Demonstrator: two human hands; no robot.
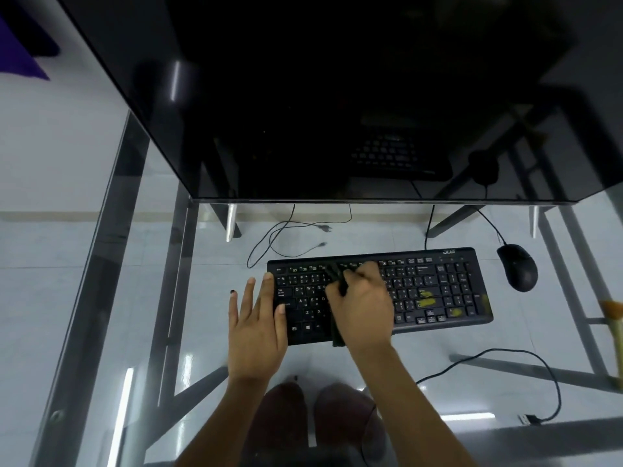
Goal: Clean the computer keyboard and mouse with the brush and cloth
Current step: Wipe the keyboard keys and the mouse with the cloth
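A black keyboard [435, 284] lies on the glass desk [215, 332], with yellowish smudges on its right-hand keys. My right hand [362, 305] grips a dark cloth [337, 274] and presses it on the middle keys. The cloth sticks out above my fingers and below my palm. My left hand [258, 318] rests flat with straight fingers on the keyboard's left end. A black mouse [517, 267] sits to the right of the keyboard. At the far right edge lies a brush [615, 318] with a pale handle.
A large black monitor [337, 96] stands close behind the keyboard. Loose cables [286, 237] lie on the floor below the glass, and a USB cable [526, 392] loops at the lower right. My feet show under the desk.
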